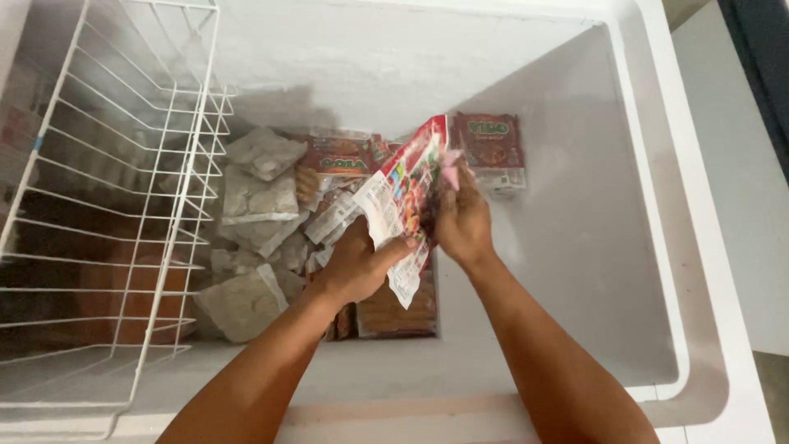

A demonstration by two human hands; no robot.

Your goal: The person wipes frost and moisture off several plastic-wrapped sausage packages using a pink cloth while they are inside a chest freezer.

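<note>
Left hand [355, 265]: closed on the lower white edge of a red-and-white printed packet [404, 201], thumb over the front face. Right hand [463, 222]: fingers curled shut on the same packet from its right side, near mid-height. The packet sits between the two hands, held tilted, its red top end pointing up and away from the person, its lower end hanging just below the left thumb. It is lifted above the goods beneath, not resting on them.

Directly under the hands: a flat brownish pack [396, 312] against the near wall. To the left of the left hand: several frosted clear bags [246, 300] of pale frozen pieces, piled loosely. Beyond the hands: red labelled packs [491, 141], one at the far right of the pile, another behind the packet, part hidden.

All of this lies on the floor of a white chest freezer [575, 247]. A white wire basket [123, 205] hangs over the left end of the freezer, well apart from both hands.
</note>
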